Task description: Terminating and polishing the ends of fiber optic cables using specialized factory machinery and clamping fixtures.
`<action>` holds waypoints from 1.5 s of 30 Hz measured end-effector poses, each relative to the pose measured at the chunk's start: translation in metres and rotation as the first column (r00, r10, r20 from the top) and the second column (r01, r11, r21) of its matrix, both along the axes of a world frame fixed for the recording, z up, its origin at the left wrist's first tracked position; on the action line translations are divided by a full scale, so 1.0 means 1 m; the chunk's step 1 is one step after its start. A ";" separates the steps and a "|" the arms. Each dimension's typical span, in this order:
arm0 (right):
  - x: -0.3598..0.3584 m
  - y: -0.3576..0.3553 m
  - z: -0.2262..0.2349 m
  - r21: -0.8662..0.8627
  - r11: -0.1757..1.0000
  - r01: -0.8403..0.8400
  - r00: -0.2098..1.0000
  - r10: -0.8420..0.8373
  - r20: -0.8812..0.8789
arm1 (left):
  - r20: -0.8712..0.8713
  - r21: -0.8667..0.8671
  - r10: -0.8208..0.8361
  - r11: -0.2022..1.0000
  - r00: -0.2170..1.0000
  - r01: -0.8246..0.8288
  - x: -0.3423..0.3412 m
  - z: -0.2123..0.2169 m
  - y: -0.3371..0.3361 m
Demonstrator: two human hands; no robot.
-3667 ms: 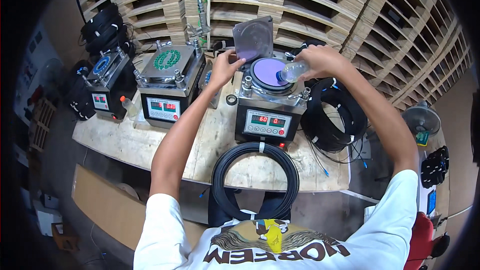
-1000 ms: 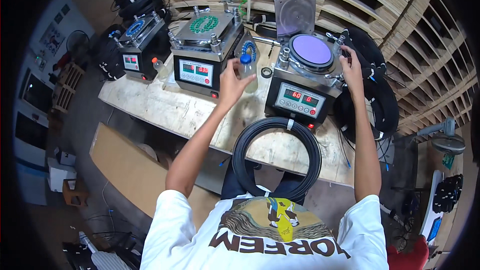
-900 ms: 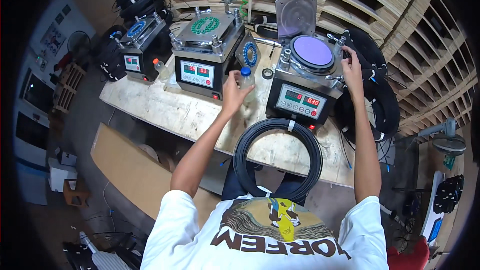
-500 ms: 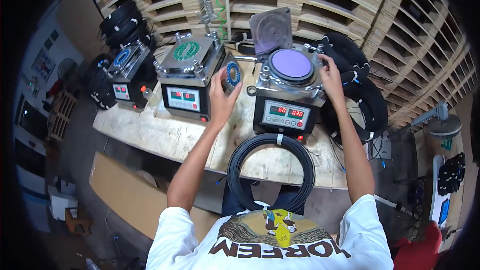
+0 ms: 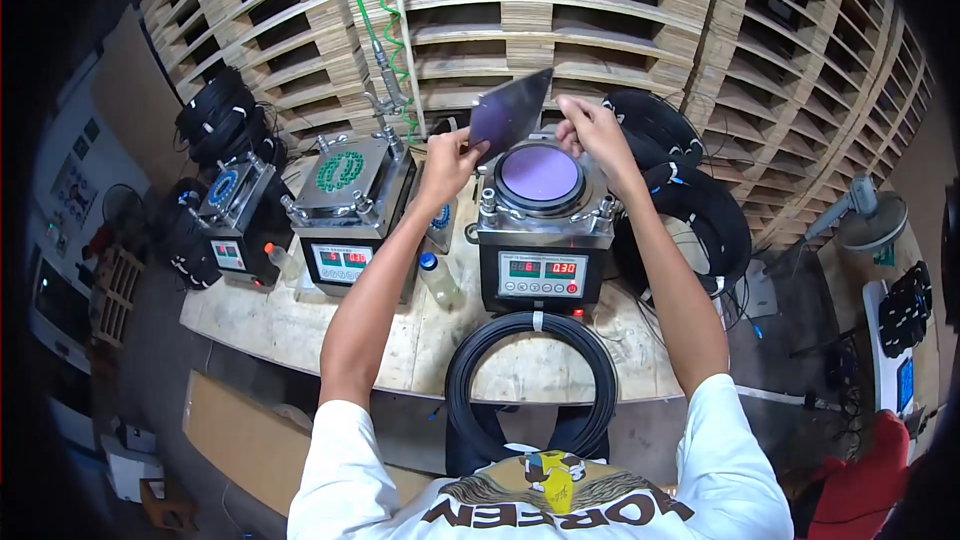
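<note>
The machine (image 5: 541, 230) with the violet round plate stands mid-desk (image 5: 300, 330), straight ahead of both hands. Its raised dark lid (image 5: 510, 112) tilts up behind the plate, long edge slanting up to the right. The left hand (image 5: 450, 155) pinches the lid's lower left edge; the right hand (image 5: 590, 130) grips its right side. A small bottle (image 5: 438, 278) stands left of the machine; a cable coil (image 5: 530, 385) hangs off the near desk edge.

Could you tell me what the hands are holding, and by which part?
Both hands, left hand and right hand, grip the machine's raised lid by its lower edge.
</note>
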State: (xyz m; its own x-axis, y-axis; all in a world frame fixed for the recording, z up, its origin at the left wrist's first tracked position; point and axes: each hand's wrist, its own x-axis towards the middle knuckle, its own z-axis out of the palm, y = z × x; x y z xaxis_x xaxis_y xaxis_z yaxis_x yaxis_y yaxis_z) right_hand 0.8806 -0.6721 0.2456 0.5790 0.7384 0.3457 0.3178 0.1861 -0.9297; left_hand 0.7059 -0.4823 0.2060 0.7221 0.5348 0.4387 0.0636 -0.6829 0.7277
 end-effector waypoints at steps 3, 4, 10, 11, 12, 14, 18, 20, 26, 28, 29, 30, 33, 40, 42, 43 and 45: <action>-0.042 0.004 0.021 -0.007 0.999 0.031 0.962 -0.032 -0.270 | 0.075 0.445 -0.080 0.895 0.994 0.039 -0.020 0.019 -0.022; -0.041 0.000 0.015 -0.006 0.999 0.038 0.961 -0.038 -0.274 | 0.072 0.445 -0.087 0.894 0.994 0.046 -0.020 0.024 -0.030; -0.011 -0.028 -0.011 0.309 0.950 0.054 0.869 0.108 -0.484 | 0.010 0.379 -0.235 0.900 0.972 0.214 -0.016 0.046 -0.038; -0.004 -0.031 -0.015 0.306 0.950 0.060 0.868 0.102 -0.486 | -0.219 0.121 -0.247 0.953 0.944 0.277 -0.018 0.057 -0.032; 0.003 -0.031 -0.017 0.301 0.953 0.018 0.873 0.132 -0.470 | -0.213 -0.060 -0.335 0.942 0.918 0.330 -0.018 0.059 -0.018; 0.018 -0.027 -0.027 0.301 0.953 -0.032 0.875 0.172 -0.452 | -0.041 -0.542 -0.384 0.784 0.922 0.302 -0.017 0.061 -0.001; 0.036 -0.019 -0.045 0.267 0.961 -0.077 0.876 0.193 -0.442 | 0.089 -0.742 -0.387 0.589 0.918 0.320 0.006 0.019 0.029; 0.042 -0.021 -0.047 0.222 0.973 -0.070 0.875 0.166 -0.454 | 0.136 -0.750 -0.335 0.580 0.932 0.318 0.005 0.009 0.025; 0.050 -0.030 -0.053 -0.122 0.982 -0.147 0.953 0.107 -0.282 | 0.100 -0.727 -0.298 0.630 0.949 0.274 0.002 -0.010 0.014; 0.046 -0.032 -0.060 -0.117 0.984 -0.134 0.956 0.098 -0.277 | 0.067 -0.743 -0.309 0.620 0.949 0.254 -0.004 -0.013 0.011; 0.042 -0.032 -0.059 -0.138 0.982 -0.126 0.955 0.082 -0.286 | 0.044 -0.734 -0.314 0.634 0.949 0.243 -0.007 -0.015 0.011; 0.038 -0.033 -0.058 -0.160 0.980 -0.118 0.953 0.066 -0.295 | 0.021 -0.726 -0.317 0.648 0.948 0.233 -0.010 -0.017 0.011; 0.042 -0.039 -0.066 -0.206 0.973 -0.101 0.966 0.046 -0.256 | -0.008 -0.703 -0.318 0.676 0.948 0.221 -0.012 -0.017 0.004; 0.049 -0.034 -0.088 -0.253 0.966 0.052 0.991 -0.082 -0.110 | -0.099 -0.629 -0.274 0.762 0.957 0.154 -0.007 -0.033 0.010; 0.049 -0.032 -0.091 -0.279 0.956 0.094 0.991 -0.115 -0.061 | -0.135 -0.591 -0.271 0.794 0.953 0.142 -0.009 -0.035 0.012; 0.053 -0.033 -0.094 -0.257 0.962 0.096 0.992 -0.114 -0.055 | -0.195 -0.521 -0.231 0.848 0.953 0.098 -0.009 -0.029 0.005; 0.055 -0.035 -0.099 -0.236 0.967 0.096 0.993 -0.111 -0.051 | -0.266 -0.418 -0.162 0.908 0.950 0.037 -0.012 -0.021 -0.006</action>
State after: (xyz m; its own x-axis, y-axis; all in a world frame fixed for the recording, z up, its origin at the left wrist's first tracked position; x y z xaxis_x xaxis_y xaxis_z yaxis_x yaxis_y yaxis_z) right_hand 0.9355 -0.7067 0.1466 0.6714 0.7293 0.1317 0.2627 -0.0681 -0.9625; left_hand 0.6935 -0.4887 0.1853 0.8420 0.5384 -0.0347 0.2600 -0.3487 0.9004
